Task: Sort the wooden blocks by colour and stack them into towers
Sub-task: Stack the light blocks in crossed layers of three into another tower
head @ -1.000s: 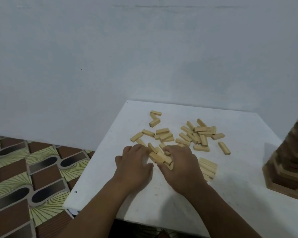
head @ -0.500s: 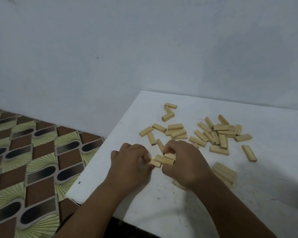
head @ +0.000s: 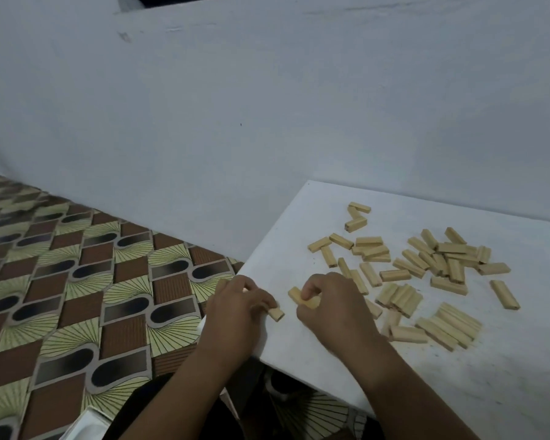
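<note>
Several pale wooden blocks (head: 438,258) lie scattered across the white table (head: 505,369). At the table's left edge my left hand (head: 235,315) grips one pale block (head: 277,313) with curled fingers. Just to its right, my right hand (head: 334,309) pinches another pale block or two (head: 299,296) between thumb and fingers. A neat row of blocks (head: 448,325) lies side by side right of my right hand. A second small bundle (head: 399,296) sits just above that row.
The table stands against a plain white wall (head: 267,106). Left of the table is a patterned tiled floor (head: 77,296). The table's left edge runs right under my left hand. A white object (head: 86,423) shows at the bottom edge.
My view has swung left, so the table and blocks now sit further right. My hands have drawn apart at the table's left edge, each now holding blocks separately. The dark tower is out of view.
</note>
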`<state>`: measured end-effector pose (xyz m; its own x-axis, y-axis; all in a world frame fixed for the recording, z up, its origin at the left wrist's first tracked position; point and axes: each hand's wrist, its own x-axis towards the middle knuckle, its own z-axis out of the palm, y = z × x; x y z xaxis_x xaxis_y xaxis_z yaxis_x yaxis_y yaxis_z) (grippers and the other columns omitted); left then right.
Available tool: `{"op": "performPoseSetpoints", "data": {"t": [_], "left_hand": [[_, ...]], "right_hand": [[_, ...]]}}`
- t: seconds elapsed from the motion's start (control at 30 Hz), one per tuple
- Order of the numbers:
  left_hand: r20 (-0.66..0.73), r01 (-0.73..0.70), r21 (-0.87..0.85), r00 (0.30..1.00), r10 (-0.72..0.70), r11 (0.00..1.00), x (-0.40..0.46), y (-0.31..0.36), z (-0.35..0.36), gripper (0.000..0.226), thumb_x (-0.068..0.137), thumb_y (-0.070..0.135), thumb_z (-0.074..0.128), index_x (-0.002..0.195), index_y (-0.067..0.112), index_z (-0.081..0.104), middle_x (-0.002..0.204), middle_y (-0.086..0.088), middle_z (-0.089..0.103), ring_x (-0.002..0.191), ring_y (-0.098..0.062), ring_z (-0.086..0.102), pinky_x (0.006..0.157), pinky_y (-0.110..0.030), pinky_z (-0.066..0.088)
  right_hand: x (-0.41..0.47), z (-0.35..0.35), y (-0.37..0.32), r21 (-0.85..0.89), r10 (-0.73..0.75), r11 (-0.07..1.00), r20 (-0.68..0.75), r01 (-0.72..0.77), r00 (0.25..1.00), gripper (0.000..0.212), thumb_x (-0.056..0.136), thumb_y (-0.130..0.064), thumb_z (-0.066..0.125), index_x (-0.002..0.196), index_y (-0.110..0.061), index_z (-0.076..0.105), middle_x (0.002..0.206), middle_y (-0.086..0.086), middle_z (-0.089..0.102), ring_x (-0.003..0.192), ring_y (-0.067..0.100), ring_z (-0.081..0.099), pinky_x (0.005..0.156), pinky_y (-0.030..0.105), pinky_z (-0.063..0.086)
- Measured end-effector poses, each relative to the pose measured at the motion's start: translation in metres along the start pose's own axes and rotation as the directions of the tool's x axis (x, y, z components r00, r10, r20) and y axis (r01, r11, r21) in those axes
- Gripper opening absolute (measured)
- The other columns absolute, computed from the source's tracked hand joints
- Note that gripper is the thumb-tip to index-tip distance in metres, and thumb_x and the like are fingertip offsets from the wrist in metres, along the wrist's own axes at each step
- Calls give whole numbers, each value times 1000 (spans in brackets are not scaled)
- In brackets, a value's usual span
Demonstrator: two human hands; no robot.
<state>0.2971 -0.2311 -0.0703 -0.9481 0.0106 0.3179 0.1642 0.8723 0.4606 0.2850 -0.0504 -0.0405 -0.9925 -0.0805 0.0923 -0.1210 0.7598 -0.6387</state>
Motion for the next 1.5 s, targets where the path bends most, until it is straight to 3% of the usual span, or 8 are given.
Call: {"op": "performPoseSetpoints", "data": {"t": [0.1,0.2,0.37,0.53,0.77,0.93,1.27,1.5], "left_hand": [[-32,0,-27,1000,-1,1000,-2,-5,1,28,77,12,77,81,41,76,86,14,62,90,-16,56,73,-42,48],[-22,-26,22,999,26,999,-10,-6,0,25,86,20,64,93,43,73,107,23,62,104,-1,43,82,-34,27],[71,-16,-19,997,17,1000,-18,-11,-6,32,85,36,55,114,44,65,131,31,53,127,-2,35,90,-35,19],[99,-29,2,995,29,1000,-19,-10,-7,28,89,39,57,115,48,61,138,30,48,133,-5,30,93,-39,20],[71,0,-11,997,0,1000,-15,-8,-3,22,90,35,62,107,49,65,131,33,54,127,-3,37,83,-35,18],[57,9,10,998,-10,1000,-14,-4,-3,19,90,39,62,105,48,68,125,26,55,125,-5,36,84,-34,16],[37,-17,54,999,15,998,-7,7,2,12,89,38,66,97,45,69,106,28,64,112,-2,45,78,-34,12],[-11,-21,40,1000,22,999,-2,1,9,7,84,44,70,91,44,72,103,28,64,112,0,46,83,-32,9]], "right_hand": [[2,15,-7,-3,8,1000,-33,-8,999,16,81,-35,77,90,-27,66,100,-7,58,86,9,58,68,22,43],[-3,22,-7,35,-17,999,-52,18,999,24,83,-37,76,98,-18,71,100,-7,62,95,10,61,83,25,48],[-14,22,-2,5,-98,995,64,98,993,31,89,-21,71,119,-15,70,136,-9,52,126,10,46,108,28,38],[-13,22,-5,-31,-112,993,65,114,992,25,90,-4,65,112,-13,74,129,-2,60,120,15,54,103,27,43],[-12,27,-9,-21,-142,989,35,143,989,22,89,-10,69,109,-14,76,127,-3,64,115,10,57,103,24,43],[-12,30,-6,-64,-179,982,7,179,984,21,93,-15,65,111,-20,76,128,-8,63,111,-1,50,86,-5,23],[-7,26,1,-60,-156,986,-3,155,988,18,93,-13,64,106,-13,77,122,-1,64,102,2,53,78,-5,25],[-7,25,4,-50,-159,986,-51,156,986,17,92,-15,66,105,-15,78,119,1,69,106,11,62,95,23,48]]}}
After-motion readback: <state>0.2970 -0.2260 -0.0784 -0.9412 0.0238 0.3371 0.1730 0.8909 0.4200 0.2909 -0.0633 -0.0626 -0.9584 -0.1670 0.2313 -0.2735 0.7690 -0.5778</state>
